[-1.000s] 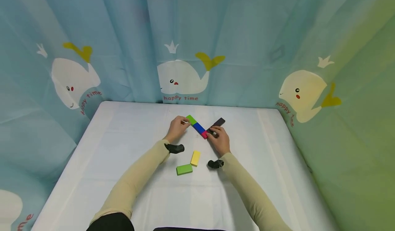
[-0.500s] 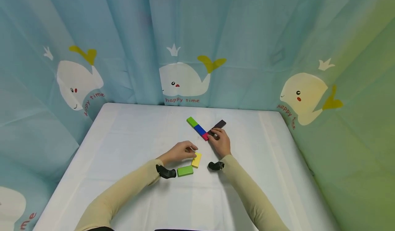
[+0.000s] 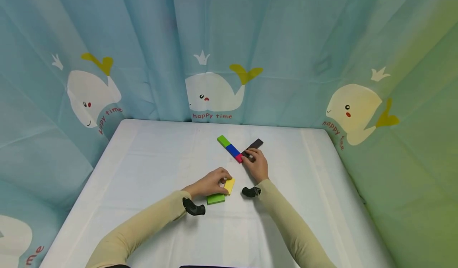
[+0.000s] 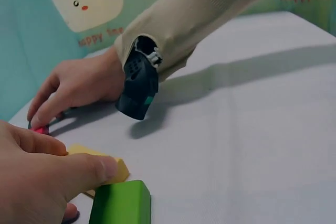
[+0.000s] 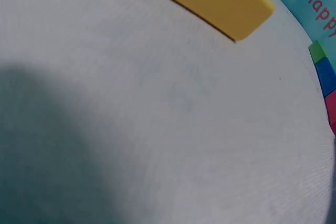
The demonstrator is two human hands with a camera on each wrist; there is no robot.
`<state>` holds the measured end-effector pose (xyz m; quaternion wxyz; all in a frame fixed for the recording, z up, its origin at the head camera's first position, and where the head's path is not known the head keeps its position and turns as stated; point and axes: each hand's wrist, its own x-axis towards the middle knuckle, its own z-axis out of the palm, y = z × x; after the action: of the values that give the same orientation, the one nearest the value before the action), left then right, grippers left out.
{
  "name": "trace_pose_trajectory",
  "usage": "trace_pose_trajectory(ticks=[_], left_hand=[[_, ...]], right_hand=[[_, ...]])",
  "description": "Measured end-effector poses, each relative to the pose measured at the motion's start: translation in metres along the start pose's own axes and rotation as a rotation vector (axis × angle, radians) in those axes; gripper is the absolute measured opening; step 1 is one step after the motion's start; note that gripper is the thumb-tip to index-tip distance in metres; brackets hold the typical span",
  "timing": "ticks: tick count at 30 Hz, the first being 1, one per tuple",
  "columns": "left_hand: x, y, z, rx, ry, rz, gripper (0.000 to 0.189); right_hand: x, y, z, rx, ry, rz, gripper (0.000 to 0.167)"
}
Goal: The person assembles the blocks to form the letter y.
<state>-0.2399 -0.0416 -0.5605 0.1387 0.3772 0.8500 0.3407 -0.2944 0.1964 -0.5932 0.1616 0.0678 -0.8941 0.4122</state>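
Observation:
My left hand (image 3: 211,183) pinches a yellow block (image 3: 229,186) between thumb and fingers, low over the table. In the left wrist view its thumb lies along the near side of the yellow block (image 4: 122,171). A loose green block (image 3: 216,199) sits just in front of that hand. Farther back, a green block (image 3: 223,141), a blue block (image 3: 233,150) and a red block (image 3: 239,158) form a slanting row. A black block (image 3: 256,144) angles away from the red end. My right hand (image 3: 257,166) holds the black piece there, its thumb by the red block; its fingers partly hide the join.
The white table (image 3: 161,148) backs onto a blue curtain (image 3: 286,41) printed with whales. Each wrist wears a black camera mount, the left mount (image 3: 194,207) close to the loose green block.
My left hand has left the green end of the row, come down toward the front and taken hold of the yellow block. The right hand has stayed in place.

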Motion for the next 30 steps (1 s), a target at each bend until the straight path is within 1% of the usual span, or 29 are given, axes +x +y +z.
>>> trace_pose_trajectory(ticks=[6,11,16,19,21,24,26,30], left_hand=[[0.0016,0.0033,0.0004,0.047,-0.036,-0.025,0.055],[0.0029,0.0056,0.001,0.068,-0.044,-0.037,0.056],[0.006,0.0087,0.0017,0.096,-0.055,-0.063,0.058],[0.0079,0.0091,0.0049,0.105,-0.045,-0.076,0.058],[0.0083,0.0089,0.0068,0.108,-0.035,-0.082,0.058],[0.0079,0.0078,0.0075,0.086,-0.001,-0.091,0.059],[0.0077,0.006,0.0073,0.07,0.033,-0.1,0.058],[0.008,0.0019,0.0063,-0.012,0.119,-0.124,0.058]], right_hand=[[-0.0003,-0.0024,-0.0005,0.017,-0.001,0.005,0.039],[0.0005,-0.0031,-0.0021,0.037,0.012,0.021,0.04],[0.0019,-0.0035,-0.0036,0.029,0.0,0.045,0.04],[0.0023,-0.003,-0.0034,0.024,-0.002,0.056,0.039],[0.0023,-0.0031,-0.0031,0.023,0.0,0.055,0.039],[0.0017,-0.0041,-0.0026,0.02,0.007,0.05,0.038],[0.0012,-0.0046,-0.002,0.017,0.012,0.044,0.038],[0.0004,-0.0048,-0.0005,0.018,0.029,0.042,0.036]])
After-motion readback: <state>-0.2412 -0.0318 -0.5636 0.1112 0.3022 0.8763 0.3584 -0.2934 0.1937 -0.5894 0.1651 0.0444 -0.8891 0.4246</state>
